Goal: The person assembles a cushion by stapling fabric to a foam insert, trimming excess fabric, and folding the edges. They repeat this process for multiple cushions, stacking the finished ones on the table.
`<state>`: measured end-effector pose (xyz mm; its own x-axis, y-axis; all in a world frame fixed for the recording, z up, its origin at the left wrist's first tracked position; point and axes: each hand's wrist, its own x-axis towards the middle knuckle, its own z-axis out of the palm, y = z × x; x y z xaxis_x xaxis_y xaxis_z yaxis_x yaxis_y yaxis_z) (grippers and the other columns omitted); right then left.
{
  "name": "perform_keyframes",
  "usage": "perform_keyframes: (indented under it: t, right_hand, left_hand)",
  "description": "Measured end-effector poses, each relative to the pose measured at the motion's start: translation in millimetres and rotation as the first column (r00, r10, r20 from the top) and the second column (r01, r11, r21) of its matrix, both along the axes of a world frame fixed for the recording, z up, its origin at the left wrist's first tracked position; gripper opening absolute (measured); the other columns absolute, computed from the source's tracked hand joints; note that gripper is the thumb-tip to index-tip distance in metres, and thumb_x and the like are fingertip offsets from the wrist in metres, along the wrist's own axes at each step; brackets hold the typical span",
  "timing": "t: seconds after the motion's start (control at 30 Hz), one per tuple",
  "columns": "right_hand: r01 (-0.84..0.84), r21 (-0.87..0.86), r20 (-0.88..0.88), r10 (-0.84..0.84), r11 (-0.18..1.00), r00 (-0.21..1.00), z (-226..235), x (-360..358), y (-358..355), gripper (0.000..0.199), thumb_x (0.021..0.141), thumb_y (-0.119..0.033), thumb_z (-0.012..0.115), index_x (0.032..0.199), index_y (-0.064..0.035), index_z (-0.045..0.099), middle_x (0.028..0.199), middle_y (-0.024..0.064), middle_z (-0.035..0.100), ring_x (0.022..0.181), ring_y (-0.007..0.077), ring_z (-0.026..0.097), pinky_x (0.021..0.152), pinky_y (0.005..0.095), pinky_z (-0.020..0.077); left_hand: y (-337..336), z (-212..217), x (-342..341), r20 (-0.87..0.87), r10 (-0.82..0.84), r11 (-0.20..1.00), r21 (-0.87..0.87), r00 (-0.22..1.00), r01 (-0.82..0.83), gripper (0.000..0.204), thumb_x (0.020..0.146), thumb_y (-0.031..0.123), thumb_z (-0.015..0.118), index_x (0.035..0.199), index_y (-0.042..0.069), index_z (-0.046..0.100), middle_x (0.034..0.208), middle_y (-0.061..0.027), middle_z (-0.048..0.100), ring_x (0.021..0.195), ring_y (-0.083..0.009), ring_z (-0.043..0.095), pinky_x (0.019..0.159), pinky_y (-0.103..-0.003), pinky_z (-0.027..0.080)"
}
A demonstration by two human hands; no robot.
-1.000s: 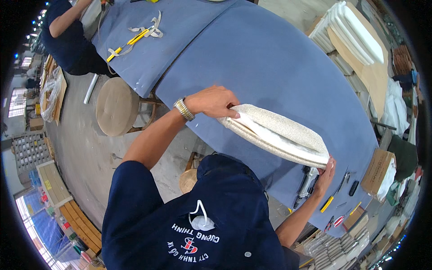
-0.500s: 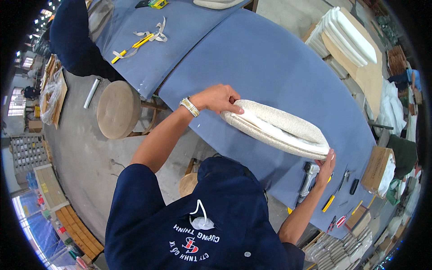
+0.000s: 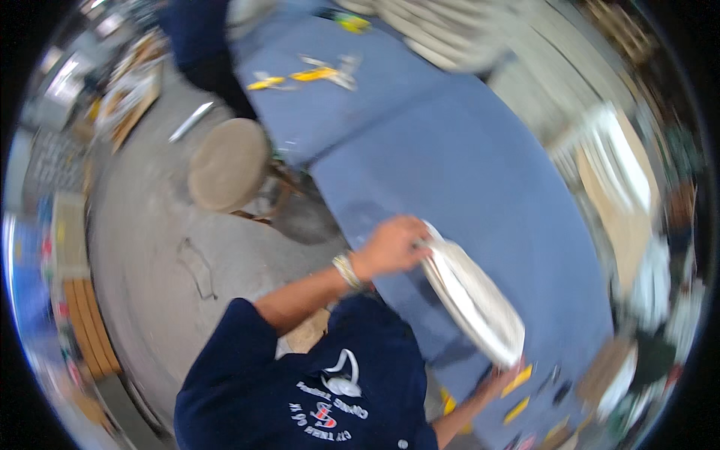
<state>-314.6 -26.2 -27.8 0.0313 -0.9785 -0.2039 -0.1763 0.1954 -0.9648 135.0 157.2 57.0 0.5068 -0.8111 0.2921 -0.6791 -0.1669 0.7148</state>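
A long beige fabric cushion [image 3: 489, 298] with a white inner layer showing along its open side is held at a slant over the blue-topped table [image 3: 450, 165]. My left hand [image 3: 394, 246] grips its upper-left end, fingers closed on the edge. At the lower-right end, my right hand [image 3: 501, 376] holds the cushion from beneath; its fingers are partly hidden and blurred. Yellow-handled tools [image 3: 517, 409] lie on the table beside my right hand. Motion smears the whole picture.
A round padded stool [image 3: 229, 165] stands left of the table. Another person [image 3: 196, 37] is at the far left. Yellow cutters with strips [image 3: 311, 73] lie on the far tabletop, near stacked beige cushions [image 3: 442, 30]. White padded pieces [image 3: 622, 161] and a box [image 3: 606, 375] are to the right.
The view has turned, swinging the table and stool across it. The cushion now slants more steeply and lies closer to my body, both hands still on its ends.
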Motion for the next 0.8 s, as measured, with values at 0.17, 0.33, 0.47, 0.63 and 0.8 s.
perform_keyframes:
  t: [0.17, 0.33, 0.47, 0.63, 0.8]
  right_hand:
    - [-0.069, -0.065, -0.264, 0.05, 0.996, 0.963, -31.4, 19.9, 45.2, 0.055, 0.103, -0.045, 0.056, 0.139, -0.0032, 0.055, 0.135, 0.0133, 0.058, 0.123, 0.0292, 0.057, 0.104, 0.043, 0.047]
    - [-0.088, -0.118, -0.495, 0.019, 0.989, 0.869, -41.1, 24.5, 97.9, 0.054, 0.101, -0.046, 0.058, 0.132, -0.0023, 0.056, 0.123, 0.0135, 0.061, 0.112, 0.0279, 0.059, 0.097, 0.039, 0.0489]
    - [-0.082, -0.166, -0.584, -0.031, 0.983, 0.811, -59.2, 4.9, 121.3, 0.053, 0.1, -0.047, 0.061, 0.127, -0.0015, 0.058, 0.114, 0.0137, 0.064, 0.103, 0.0269, 0.061, 0.092, 0.0357, 0.0504]
    - [-0.136, -0.214, -0.544, -0.002, 0.967, 0.839, -74.0, -5.6, 93.1, 0.054, 0.098, -0.048, 0.066, 0.122, 0.0002, 0.058, 0.106, 0.0165, 0.066, 0.096, 0.0282, 0.062, 0.09, 0.0354, 0.0508]
    - [-0.22, -0.199, -0.528, 0.084, 0.955, 0.845, -35.2, 28.8, 36.8, 0.059, 0.094, -0.044, 0.076, 0.121, 0.0037, 0.053, 0.11, 0.0261, 0.059, 0.103, 0.037, 0.056, 0.099, 0.0467, 0.0463]
  left_hand:
    - [-26.3, 7.3, -15.6, 0.008, -0.015, 0.933, 0.359, 1.0, 0.011, 0.033, 0.087, 0.026, 0.075, 0.112, 0.004, 0.072, 0.127, -0.0176, 0.068, 0.111, -0.0366, 0.065, 0.093, -0.049, 0.056]
    - [-8.4, 16.0, -9.3, -0.055, -0.04, 0.934, 0.353, 0.998, 0.057, 0.034, 0.088, 0.025, 0.074, 0.112, 0.001, 0.068, 0.134, -0.016, 0.064, 0.114, -0.0385, 0.064, 0.092, -0.047, 0.057]
    - [32.9, -9.9, -7.0, -0.233, -0.069, 0.907, 0.391, 0.97, 0.158, 0.034, 0.088, 0.024, 0.074, 0.11, 0.002, 0.063, 0.143, -0.0181, 0.057, 0.116, -0.0404, 0.063, 0.093, -0.045, 0.057]
    - [109.0, -137.7, -30.0, 0.041, -0.051, 0.927, 0.374, 0.998, 0.032, 0.037, 0.089, 0.021, 0.071, 0.119, 0.006, 0.054, 0.147, -0.0214, 0.051, 0.127, -0.0384, 0.059, 0.102, -0.045, 0.052]
    - [110.3, -138.8, -31.5, 0.4, -0.131, 0.928, 0.37, 0.907, -0.029, 0.045, 0.087, 0.018, 0.074, 0.123, 0.004, 0.052, 0.154, -0.0255, 0.044, 0.141, -0.0373, 0.048, 0.113, -0.046, 0.045]
